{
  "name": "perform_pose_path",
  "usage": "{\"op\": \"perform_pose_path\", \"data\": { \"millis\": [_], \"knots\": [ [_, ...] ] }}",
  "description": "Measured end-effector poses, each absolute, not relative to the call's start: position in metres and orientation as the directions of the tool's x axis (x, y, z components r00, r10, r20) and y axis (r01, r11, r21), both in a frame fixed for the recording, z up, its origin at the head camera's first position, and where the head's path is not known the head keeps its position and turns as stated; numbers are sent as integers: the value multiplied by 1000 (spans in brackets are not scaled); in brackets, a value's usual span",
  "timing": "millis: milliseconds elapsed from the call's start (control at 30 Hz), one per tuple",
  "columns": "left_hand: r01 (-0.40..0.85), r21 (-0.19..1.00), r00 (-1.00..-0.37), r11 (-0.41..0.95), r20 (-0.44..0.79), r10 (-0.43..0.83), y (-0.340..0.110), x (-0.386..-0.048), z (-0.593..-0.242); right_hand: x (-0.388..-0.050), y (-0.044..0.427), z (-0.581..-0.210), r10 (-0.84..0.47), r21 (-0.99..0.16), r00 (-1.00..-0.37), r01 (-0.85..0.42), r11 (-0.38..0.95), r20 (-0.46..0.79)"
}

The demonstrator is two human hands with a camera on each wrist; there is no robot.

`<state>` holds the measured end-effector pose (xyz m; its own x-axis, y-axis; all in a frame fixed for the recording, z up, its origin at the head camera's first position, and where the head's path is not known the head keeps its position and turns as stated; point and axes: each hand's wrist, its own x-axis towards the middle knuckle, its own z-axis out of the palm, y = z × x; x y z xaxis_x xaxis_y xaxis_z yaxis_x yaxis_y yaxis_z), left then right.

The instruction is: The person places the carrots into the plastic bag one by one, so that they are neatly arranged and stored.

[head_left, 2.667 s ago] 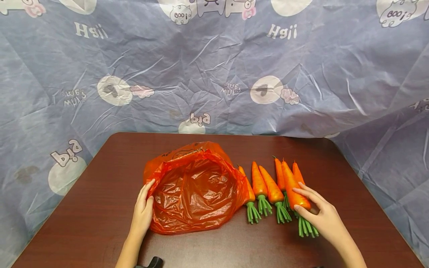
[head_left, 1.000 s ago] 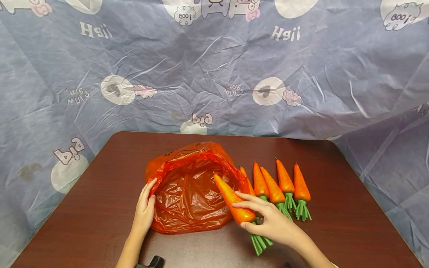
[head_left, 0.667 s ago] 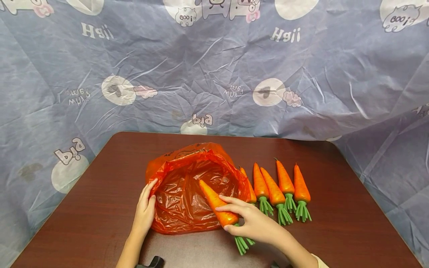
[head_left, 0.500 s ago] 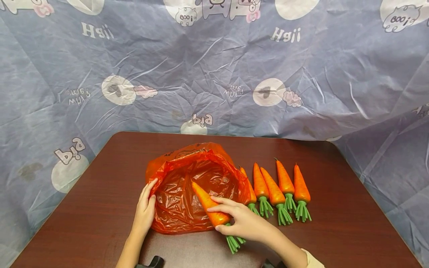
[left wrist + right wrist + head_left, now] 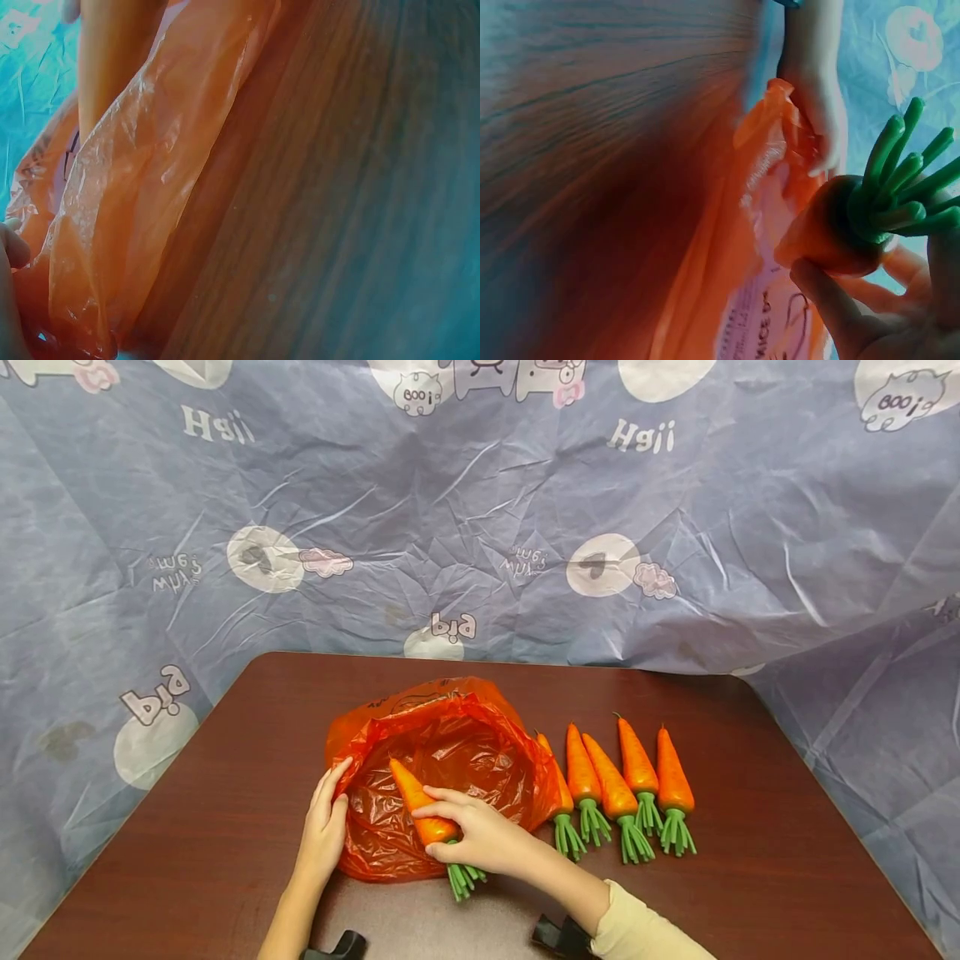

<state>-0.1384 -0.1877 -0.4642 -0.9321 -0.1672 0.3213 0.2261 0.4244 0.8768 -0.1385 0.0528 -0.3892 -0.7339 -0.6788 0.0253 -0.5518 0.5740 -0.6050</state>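
An orange plastic bag (image 5: 480, 768) lies on the table with its mouth held wide. At its left rim, my left hand (image 5: 324, 835) grips the plastic between thumb and fingers; in the left wrist view the bag (image 5: 142, 180) fills the left side. Over the bag's mouth my right hand (image 5: 480, 833) pinches a carrot (image 5: 420, 802) by its thick end, tip pointing away and to the left. The right wrist view shows the carrot's green stems (image 5: 900, 180) and the thumb and fingers of my right hand (image 5: 870, 315) around its top.
Several carrots with green stems, one of them (image 5: 675, 777) at the far right, lie in a row right of the bag, the nearest touching its edge. A brown table (image 5: 757, 877) bears everything, and a patterned grey-blue cloth (image 5: 465, 510) hangs behind it.
My right hand took hold of a carrot from the right group and carried it left over the bag's mouth. The left hand stays at the bag's left rim.
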Motion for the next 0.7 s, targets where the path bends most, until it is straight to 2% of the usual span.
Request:
{"op": "perform_pose_path", "data": {
  "millis": [700],
  "knots": [
    [245,870,-928,428,339,-156,-189,-140,-465,-166,-22,-415,-594,-580,-794,-545,605,127]
  ]
}}
